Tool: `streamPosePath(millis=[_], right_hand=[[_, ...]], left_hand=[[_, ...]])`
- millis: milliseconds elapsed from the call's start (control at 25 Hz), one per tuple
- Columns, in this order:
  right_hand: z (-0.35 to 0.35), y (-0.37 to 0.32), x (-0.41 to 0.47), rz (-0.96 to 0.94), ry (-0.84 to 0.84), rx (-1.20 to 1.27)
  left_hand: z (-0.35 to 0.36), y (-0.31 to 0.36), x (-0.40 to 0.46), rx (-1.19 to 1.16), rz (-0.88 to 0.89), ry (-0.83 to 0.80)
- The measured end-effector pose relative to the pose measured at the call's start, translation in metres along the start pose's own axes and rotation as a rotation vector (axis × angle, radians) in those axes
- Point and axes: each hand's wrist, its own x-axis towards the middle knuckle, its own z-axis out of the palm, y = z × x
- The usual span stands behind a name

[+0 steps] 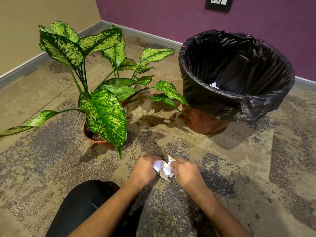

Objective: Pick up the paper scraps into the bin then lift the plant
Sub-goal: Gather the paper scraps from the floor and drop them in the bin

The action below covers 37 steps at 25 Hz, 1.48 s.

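Note:
Crumpled white paper scraps are bunched on the carpet between my two hands. My left hand closes on the scraps from the left and my right hand presses on them from the right. The bin, brown with a black plastic liner, stands at the right; a white scrap lies inside it. The plant, with large speckled green leaves in a terracotta pot, stands left of the bin, beyond my hands.
Patterned beige and grey carpet covers the floor. A purple wall with a switch plate rises behind the bin, a beige wall at left. My knee in black cloth is at the bottom.

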Motion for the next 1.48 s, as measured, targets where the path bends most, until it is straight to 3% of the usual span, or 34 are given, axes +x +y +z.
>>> streamPosePath(millis=[120,280,480,640,760,880,1000,1120,1240,1320,1480], right_hand=[[-0.007,0.012,-0.003,0.03,0.102,0.058],[-0.025,0.021,-0.005,0.064,0.193,0.137],[-0.092,0.007,-0.026,-0.062,0.265,0.228],[-0.189,-0.001,-0.038,-0.274,0.713,0.241],[-0.241,0.012,-0.02,-0.291,0.894,0.206],[-0.267,0.032,0.012,-0.165,0.888,0.161],[-0.273,0.054,0.042,-0.016,0.72,0.057],[-0.27,0.062,0.053,0.041,0.533,0.034],[-0.266,0.063,0.049,0.033,0.466,0.077],[-0.264,0.059,0.041,0.014,0.529,0.107],[-0.248,0.039,0.001,-0.126,0.975,0.274]], left_hand=[[-0.004,0.005,-0.001,-0.044,-0.039,0.016],[-0.014,0.007,-0.001,-0.089,-0.038,0.157],[-0.02,0.011,-0.001,-0.162,-0.107,0.283],[-0.019,0.014,-0.005,-0.14,-0.078,0.287],[-0.02,0.018,-0.008,-0.092,-0.034,0.256],[-0.023,0.022,-0.012,-0.068,0.054,0.262],[-0.037,0.043,-0.011,-0.086,0.136,0.28],[-0.067,0.084,-0.009,-0.135,0.341,0.469],[-0.107,0.131,-0.008,-0.205,0.558,0.654],[-0.136,0.164,-0.004,-0.226,0.652,0.785],[-0.176,0.212,0.02,-0.213,0.676,0.917]])
